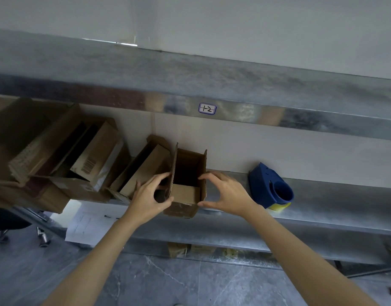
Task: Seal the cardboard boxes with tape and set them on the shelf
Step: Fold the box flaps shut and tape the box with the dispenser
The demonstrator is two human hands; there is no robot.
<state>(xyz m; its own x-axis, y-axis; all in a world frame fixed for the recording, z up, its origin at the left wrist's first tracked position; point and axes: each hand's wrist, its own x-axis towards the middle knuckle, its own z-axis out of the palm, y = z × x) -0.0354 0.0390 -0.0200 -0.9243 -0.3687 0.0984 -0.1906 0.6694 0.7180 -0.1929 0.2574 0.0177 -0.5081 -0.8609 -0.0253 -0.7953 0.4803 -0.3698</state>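
- At 9 o'clock from my hands, a heap of cardboard boxes (46,151) slumps on the shelf (333,202). The frame cuts off its left side and I cannot count them. 1 shows a barcode.
- At 8 o'clock, below the heap, a dark chair (6,219) is only partly in view. Beside it lies a sheet of paper (86,221) with print too small to read.
- A flattened box (146,168) leans at 10 o'clock, just beside my left hand.
- My left hand (150,195) grips the left flap of the open box (186,191), thumb on the near side. The fingertips are hidden behind the flap.
- The open box stands at the shelf's front edge with its flaps up. Its inside is dark and hard to make out.
- At 12 o'clock, on the upper shelf's rail, a label (207,108) reads "1-2".
- My right hand (225,193) curves in a wide C at the box's right wall, forefinger and thumb tips at its edge. I cannot tell whether it is clamping.
- At 3 o'clock, near that hand but apart from it, sits a blue tape dispenser (265,184). Its yellow roll of tape (279,206) is mostly hidden beneath it.
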